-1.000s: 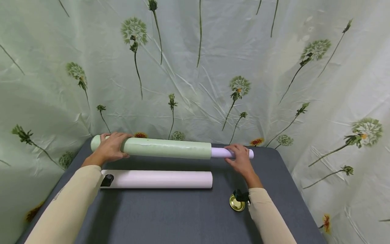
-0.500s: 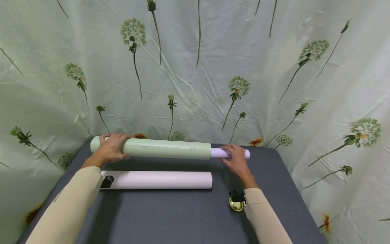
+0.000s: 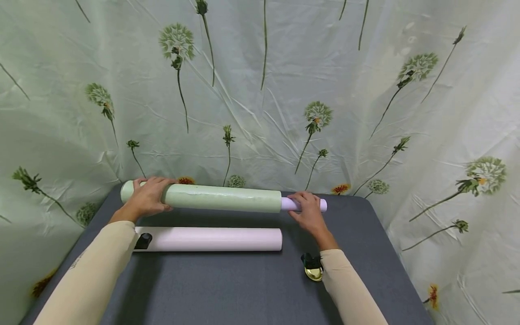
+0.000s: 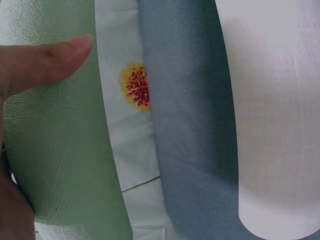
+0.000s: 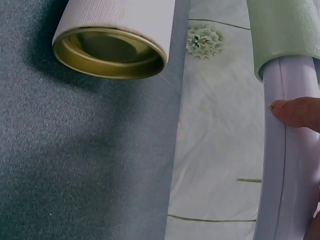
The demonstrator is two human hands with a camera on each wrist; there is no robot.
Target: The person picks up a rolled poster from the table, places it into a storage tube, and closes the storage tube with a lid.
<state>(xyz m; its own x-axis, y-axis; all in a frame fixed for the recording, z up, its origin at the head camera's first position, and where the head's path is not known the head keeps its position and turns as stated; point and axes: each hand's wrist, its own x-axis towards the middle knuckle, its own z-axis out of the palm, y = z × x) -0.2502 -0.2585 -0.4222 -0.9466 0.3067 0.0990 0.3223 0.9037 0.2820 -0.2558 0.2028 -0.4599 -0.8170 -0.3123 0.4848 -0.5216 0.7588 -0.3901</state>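
My left hand [image 3: 149,196] grips a long pale green tube [image 3: 223,198] near its left end, fingers over the top and thumb along the near side. From the tube's right mouth sticks out a slimmer lilac roll [image 3: 323,205], partly inside it. My right hand [image 3: 307,211] holds that roll close to the green rim. In the right wrist view the thumb presses on the lilac roll [image 5: 277,165], and a lengthwise seam runs beside it. How far the roll reaches inside the green tube is hidden.
A pale pink tube [image 3: 215,239] lies in front on the dark grey table [image 3: 227,289]; its right end has a gold metal cap [image 5: 110,52]. A loose gold lid [image 3: 314,274] lies under my right wrist camera. Behind hangs a flowered curtain [image 3: 252,90].
My right hand has moved left with the lilac roll, and less of the roll shows outside the green tube. The left hand and the green tube have stayed in place.
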